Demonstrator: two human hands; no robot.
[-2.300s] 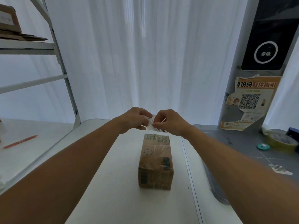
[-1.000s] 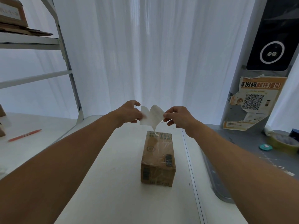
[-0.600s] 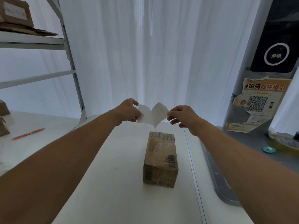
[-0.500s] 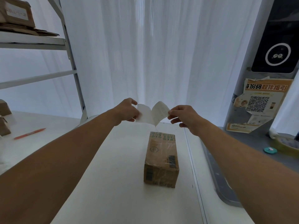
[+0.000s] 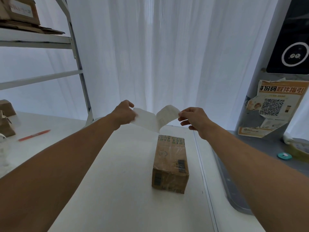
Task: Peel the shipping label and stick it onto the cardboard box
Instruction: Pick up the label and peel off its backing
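**Desk:** What are the hands doing over the worktop (image 5: 127, 190)?

**Photographer:** The left hand (image 5: 124, 113) pinches one white sheet (image 5: 145, 120) at its outer edge; the right hand (image 5: 194, 118) pinches the other sheet (image 5: 166, 114) at its tip. The two sheets spread into a V and meet only at the bottom point between the hands. Which is the label and which the backing cannot be told from here.

**Desk:** Why raised like that?

**Photographer:** Probably so the sticky face touches nothing while the last joined strip comes apart. Pulling the hands outward, away from each other, puts the strain on that join. The peel looks nearly done; the sticking has not begun.

**Desk:** And the box?

**Photographer:** The box (image 5: 170, 163) lies on the worktop below and nearer the person than the hands, its far end almost under the point of the V. It is shut and taped, its contents hidden, with printed barcodes on its top and near end. Its top is bare where the label would land, likely the reason it lies lengthwise under the hands.

**Desk:** Anything else holding things?

**Photographer:** A shelf (image 5: 33, 41) up and to the left of the left hand carries another carton (image 5: 20, 10) on flattened cardboard. A red pen (image 5: 34, 133) lies on the surface left of the left forearm; a tape roll (image 5: 299, 149) lies well to the right of the right hand.
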